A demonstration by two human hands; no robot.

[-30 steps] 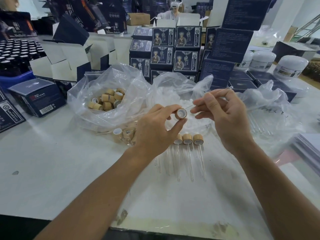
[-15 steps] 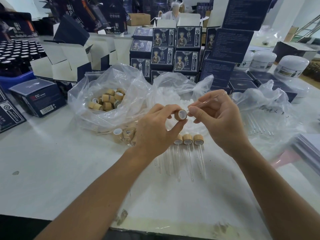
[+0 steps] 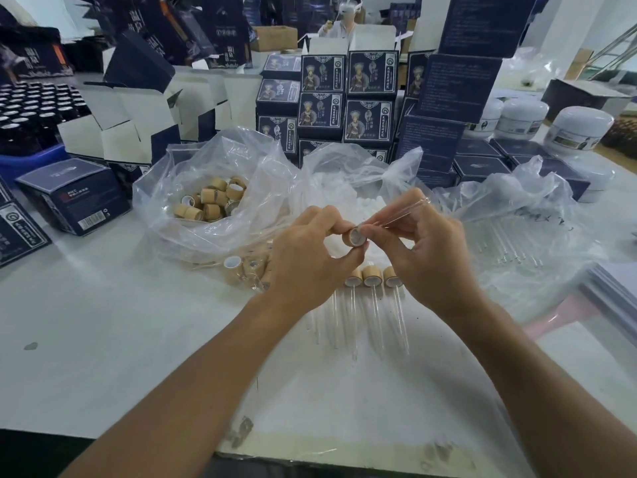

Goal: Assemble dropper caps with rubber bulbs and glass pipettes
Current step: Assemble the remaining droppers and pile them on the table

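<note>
Moved since a second ago: right hand (image 3: 427,250) has closed the gap, bringing the glass pipette (image 3: 396,217) up to the cap's open mouth.

Item, left hand (image 3: 306,260): grip closed on one bamboo dropper cap (image 3: 354,236), thumb under, fingers over, white liner facing the right hand.

Item, right hand: grip pinching the pipette near its lower end; stem slants up and away, past the fingers.

Item, finished droppers (image 3: 372,276): row lying on the table (image 3: 103,322) just below both grips.

Item, loose caps (image 3: 210,200): in a clear bag beyond the left grip.

Risks, judged: a tilted entry may chip or snap the glass; a hard push may crack it in the pinch; a slack left grip may let the cap roll onto the row.
</note>
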